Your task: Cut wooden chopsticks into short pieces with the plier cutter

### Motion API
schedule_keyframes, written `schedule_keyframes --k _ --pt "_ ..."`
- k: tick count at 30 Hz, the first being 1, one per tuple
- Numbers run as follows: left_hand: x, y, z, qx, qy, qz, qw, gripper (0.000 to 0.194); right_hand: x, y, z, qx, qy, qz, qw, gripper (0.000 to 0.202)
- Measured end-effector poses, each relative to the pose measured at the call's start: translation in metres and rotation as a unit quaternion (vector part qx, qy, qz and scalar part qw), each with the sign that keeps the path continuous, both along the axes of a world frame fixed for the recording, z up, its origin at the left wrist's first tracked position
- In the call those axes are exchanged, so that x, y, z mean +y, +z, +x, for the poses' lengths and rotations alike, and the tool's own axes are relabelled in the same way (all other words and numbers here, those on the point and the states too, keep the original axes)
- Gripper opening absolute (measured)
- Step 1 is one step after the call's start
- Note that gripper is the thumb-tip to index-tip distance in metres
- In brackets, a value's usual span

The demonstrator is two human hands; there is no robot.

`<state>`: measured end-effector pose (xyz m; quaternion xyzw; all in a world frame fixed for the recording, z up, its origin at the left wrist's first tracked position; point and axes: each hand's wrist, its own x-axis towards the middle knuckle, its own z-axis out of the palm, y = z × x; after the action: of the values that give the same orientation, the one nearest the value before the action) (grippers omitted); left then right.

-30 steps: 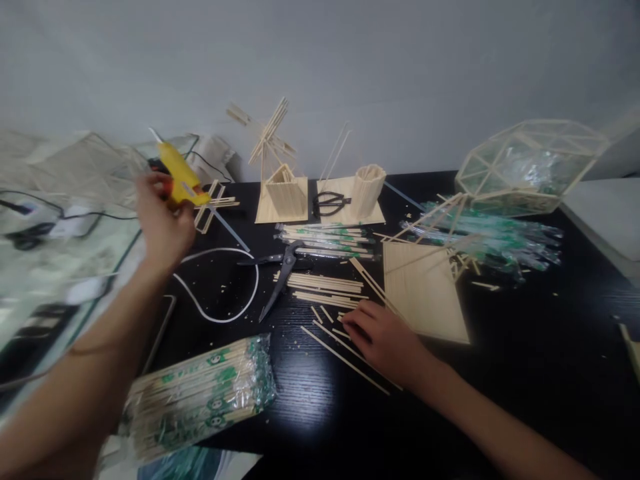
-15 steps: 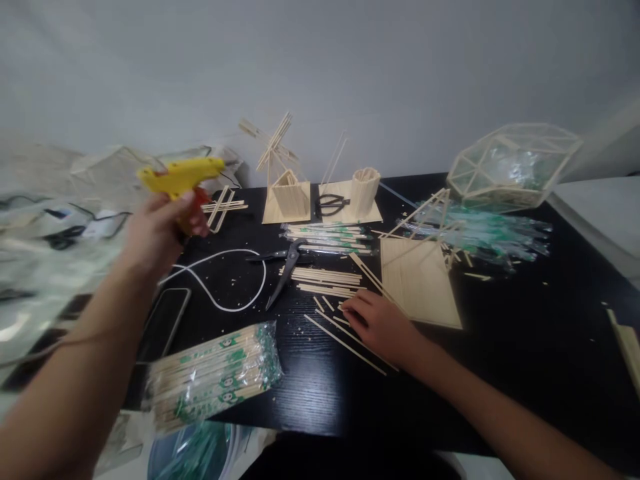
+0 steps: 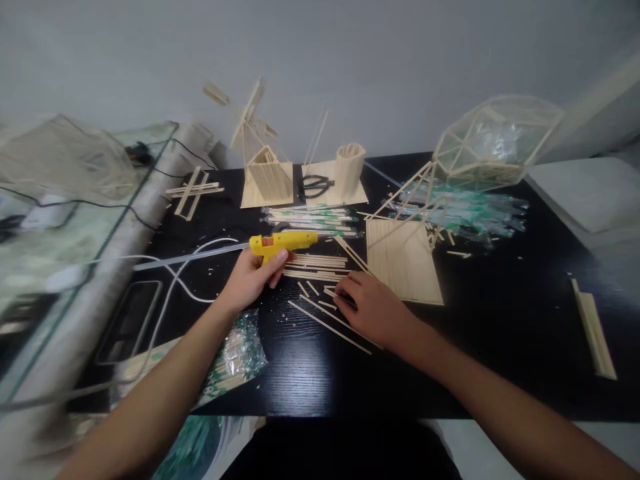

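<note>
My left hand (image 3: 256, 275) grips a yellow hot glue gun (image 3: 283, 244), its nozzle pointing right and a long clear glue stick (image 3: 195, 255) trailing from its back. My right hand (image 3: 373, 308) rests low over the black table, fingers curled and pressed together among short cut pieces of wooden stick (image 3: 313, 288). What its fingertips pinch, if anything, is hidden. Two longer thin sticks (image 3: 333, 328) lie beneath and beside that hand. Under the glue gun is a row of loose sticks (image 3: 317, 267). A flat stick panel (image 3: 403, 257) with a slanted stick frame (image 3: 405, 193) stands just beyond my right hand.
Stick models (image 3: 270, 177) and a round stick cup (image 3: 350, 167) with black-handled scissors (image 3: 316, 187) stand at the back. Wrapped sticks (image 3: 240, 353) lie front left, near a phone (image 3: 129, 323) and white cable (image 3: 173, 283). Plastic wrappers (image 3: 465, 210) and a faceted stick frame (image 3: 500, 143) are back right.
My left hand has brought the glue gun from the upper left down and right, over the loose sticks near my right hand. My right hand stays by the short pieces. The view has shifted somewhat.
</note>
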<state>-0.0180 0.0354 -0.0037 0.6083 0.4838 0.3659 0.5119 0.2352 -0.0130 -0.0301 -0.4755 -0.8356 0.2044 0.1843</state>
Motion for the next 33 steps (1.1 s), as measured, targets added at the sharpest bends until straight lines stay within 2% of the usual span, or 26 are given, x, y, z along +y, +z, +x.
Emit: schedule_keyframes --k 3,9,12,16,19,22,25,29,33 --pt "0.0 -0.006 -0.009 0.043 -0.012 0.002 0.999 0.042 0.0 -0.001 0.001 0.002 -0.006 -0.003 1.0 0.009" --pt "-0.004 -0.008 -0.024 0.088 0.029 -0.001 0.996 0.038 -0.002 0.001 -0.001 0.017 -0.028 -0.024 0.999 0.011" --pt "-0.005 -0.008 -0.033 0.11 0.015 0.01 0.994 0.034 -0.004 0.003 -0.001 0.022 -0.033 -0.029 0.999 0.011" --pt "-0.004 -0.007 -0.041 0.187 -0.052 0.08 0.978 0.024 -0.006 0.003 0.003 0.024 -0.023 -0.036 0.999 0.012" --pt "-0.002 -0.008 -0.045 0.222 -0.035 0.12 0.967 0.025 -0.008 0.001 0.007 0.038 -0.019 -0.041 0.998 0.012" --pt "-0.001 -0.01 -0.045 0.246 -0.005 0.134 0.96 0.027 -0.009 0.0 0.009 0.052 -0.025 -0.036 0.998 0.012" --pt "-0.002 -0.007 -0.04 0.289 -0.002 0.161 0.944 0.025 -0.01 0.002 0.012 0.051 -0.026 -0.04 0.998 0.011" --pt "-0.006 -0.004 -0.03 0.306 -0.024 0.239 0.921 0.013 -0.011 0.006 0.016 0.043 -0.035 -0.042 0.998 0.01" --pt "-0.009 -0.002 -0.025 0.272 -0.054 0.242 0.93 0.011 -0.01 0.005 0.019 0.029 -0.045 -0.016 0.998 0.01"
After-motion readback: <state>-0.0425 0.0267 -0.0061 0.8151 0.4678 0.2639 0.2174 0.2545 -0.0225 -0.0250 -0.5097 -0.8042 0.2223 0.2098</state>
